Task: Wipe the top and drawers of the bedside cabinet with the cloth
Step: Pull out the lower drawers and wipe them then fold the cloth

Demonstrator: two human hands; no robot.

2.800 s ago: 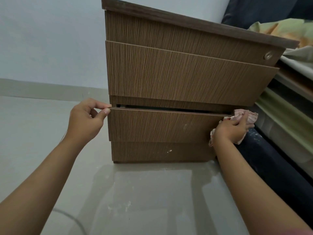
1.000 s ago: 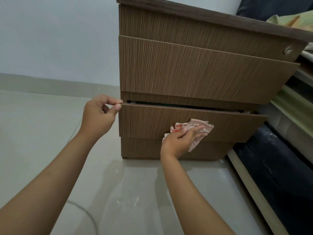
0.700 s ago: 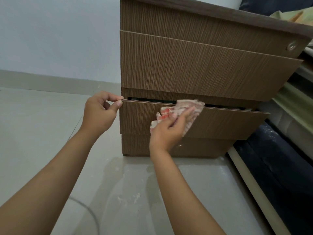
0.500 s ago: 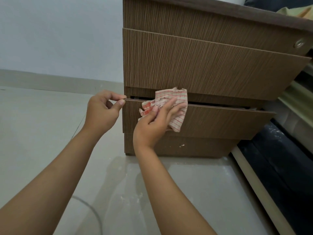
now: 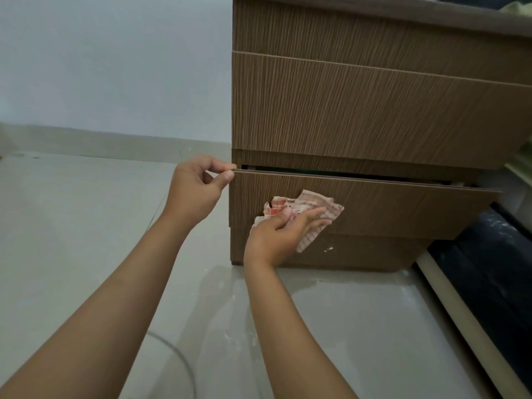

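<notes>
We see a brown wooden bedside cabinet (image 5: 359, 110) standing on a pale shiny floor (image 5: 86, 226), close to a light wall (image 5: 115, 59). Its bottom drawer (image 5: 403, 210) is pulled out a little, and there is a dark gap above its top edge. Our left hand (image 5: 195, 188) pinches the top left corner of that drawer front between thumb and finger. Our right hand (image 5: 280, 233) presses a red and white checked cloth (image 5: 305, 207) flat against the drawer front, near its left end. The fingers lie mostly straight over the cloth, and the thumb seems to tuck a fold of it, though we cannot be sure. A thin cable (image 5: 175, 358) curves across the floor near our left arm. Something dark sits by the cabinet's right side, too blurry to name.
</notes>
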